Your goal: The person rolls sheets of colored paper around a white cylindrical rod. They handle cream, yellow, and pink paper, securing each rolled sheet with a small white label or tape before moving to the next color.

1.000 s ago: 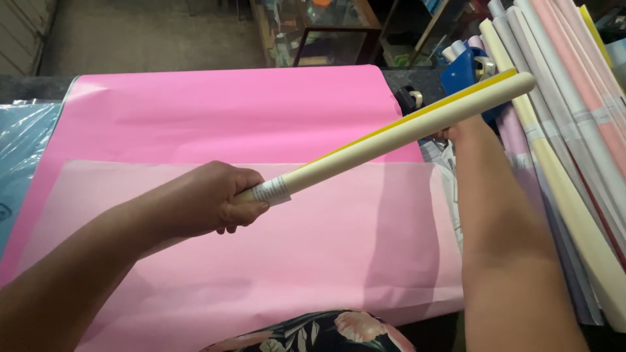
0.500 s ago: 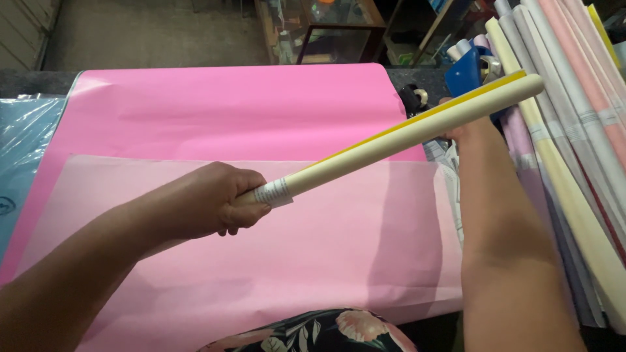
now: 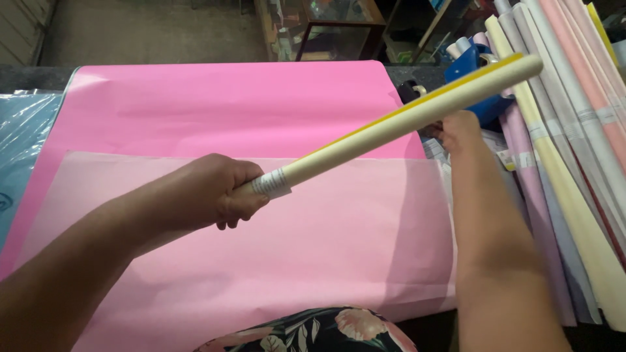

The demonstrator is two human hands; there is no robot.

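My left hand grips the near end of a cream paper roll that has a yellow edge and a white band by my fingers. The roll slants up to the right, held in the air above the pink sheets. My right hand reaches out under the roll's far part, towards a blue object at the table's right end; the roll hides its fingers, so I cannot tell whether it holds anything. A pale pink paper sheet lies over a brighter pink sheet on the table.
Several long paper rolls in cream, lilac, pink and white lie stacked along the right side. A light blue plastic-wrapped sheet lies at the left. A dark wooden cabinet stands on the floor beyond the table. Floral fabric shows at the bottom edge.
The roll's far end has lifted a little, still in my left hand. My right hand stays under the roll near the blue object.
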